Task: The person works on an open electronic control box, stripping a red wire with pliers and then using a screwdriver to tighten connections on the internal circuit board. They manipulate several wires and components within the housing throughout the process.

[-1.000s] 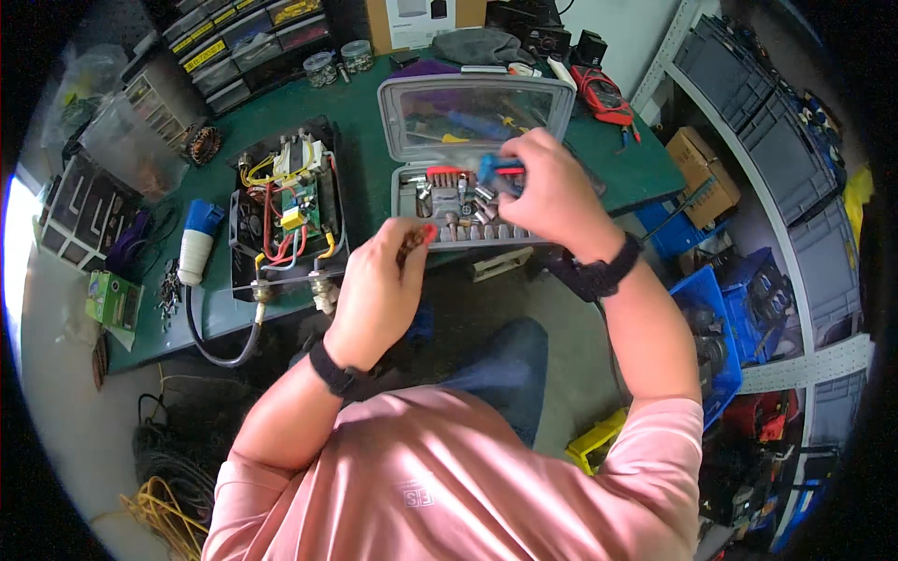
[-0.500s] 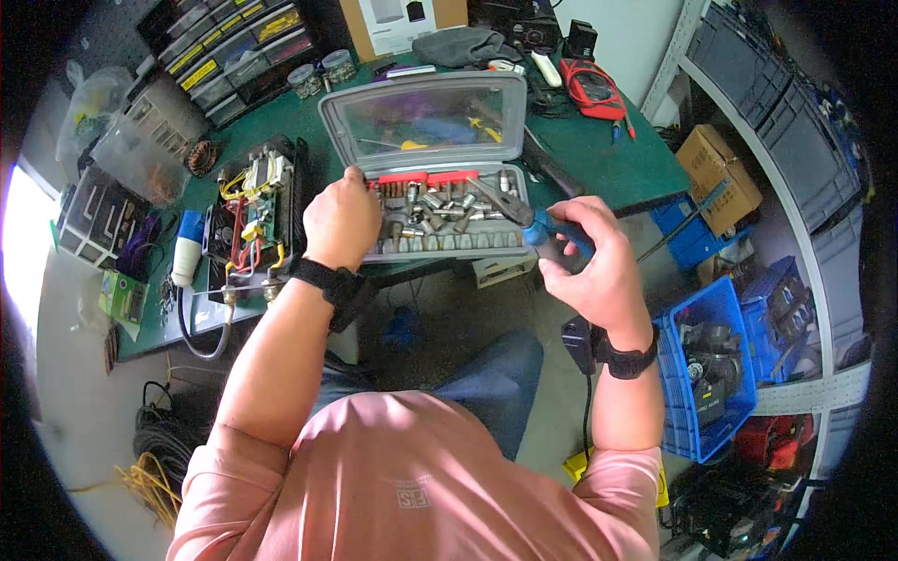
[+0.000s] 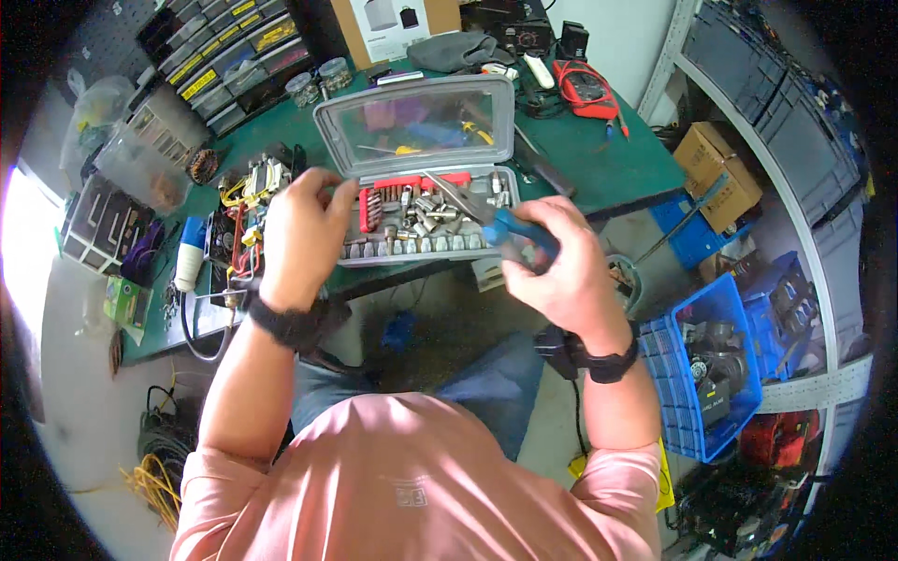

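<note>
An open grey plastic case (image 3: 429, 258) holds silver sockets (image 3: 423, 221) and red bit holders (image 3: 368, 211), one standing lengthwise at its left; the clear lid is raised at the back. My left hand (image 3: 299, 234) is at the case’s left side, beside the exposed electronics unit (image 3: 245, 210), fingers bent but apart, with nothing visible in them. Blue-handled pliers (image 3: 513, 224) are gripped in my right hand (image 3: 571, 271), their metal jaws pointing into the case over the sockets.
The green bench (image 3: 617, 168) also carries a red multimeter (image 3: 580, 89), a dark bar tool (image 3: 547, 173), a blue-white plug (image 3: 190, 257) and small-parts drawers (image 3: 215, 65). Blue crates (image 3: 655, 365) and a cardboard box (image 3: 716, 164) stand right, beside a metal shelf (image 3: 800, 397).
My left hand has moved left from the case’s corner, leaving a red bit holder inside. My right hand with the pliers has shifted slightly left.
</note>
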Motion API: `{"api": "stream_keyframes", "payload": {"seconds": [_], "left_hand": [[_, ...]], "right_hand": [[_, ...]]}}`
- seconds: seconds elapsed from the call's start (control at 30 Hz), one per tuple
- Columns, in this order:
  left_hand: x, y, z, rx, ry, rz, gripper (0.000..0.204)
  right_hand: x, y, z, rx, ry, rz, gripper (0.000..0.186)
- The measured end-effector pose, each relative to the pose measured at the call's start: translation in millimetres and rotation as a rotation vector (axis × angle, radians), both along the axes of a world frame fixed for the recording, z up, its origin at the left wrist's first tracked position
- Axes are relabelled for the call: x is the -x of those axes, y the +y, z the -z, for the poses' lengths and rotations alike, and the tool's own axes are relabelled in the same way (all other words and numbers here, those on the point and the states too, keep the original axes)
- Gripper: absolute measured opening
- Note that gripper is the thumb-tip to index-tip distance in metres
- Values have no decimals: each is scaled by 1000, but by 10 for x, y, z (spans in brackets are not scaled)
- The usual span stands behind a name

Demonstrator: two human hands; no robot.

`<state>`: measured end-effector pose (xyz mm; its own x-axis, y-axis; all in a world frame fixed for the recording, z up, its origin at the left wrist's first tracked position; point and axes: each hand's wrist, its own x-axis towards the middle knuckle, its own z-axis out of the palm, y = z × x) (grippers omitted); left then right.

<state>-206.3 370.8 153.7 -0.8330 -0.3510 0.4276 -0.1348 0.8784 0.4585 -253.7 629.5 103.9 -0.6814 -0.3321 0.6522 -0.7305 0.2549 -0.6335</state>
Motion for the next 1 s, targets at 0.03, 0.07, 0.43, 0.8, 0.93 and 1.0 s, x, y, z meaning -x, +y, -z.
{"api": "stream_keyframes", "payload": {"seconds": [0.03,0.07,0.43,0.8,0.93,1.0], "left_hand": [[-73,-11,103,-134,77,112,34],[-211,31,153,-332,-20,274,41],[-693,96,209,-1631,160,319,32],[-1689,-780,252,-1398,191,335,38],[-1832,-901,301,-1394,260,257,36],[-1932,-996,355,-1395,244,282,38]], "right_hand": [[-31,-92,-42,36,29,4,37],[-64,-202,-107,41,58,-20,37],[-357,-1094,-402,-68,128,-248,47],[1502,-509,-197,197,-522,-52,46],[1557,-752,-165,316,-648,-84,30],[1508,-888,-190,333,-676,-65,34]]}}
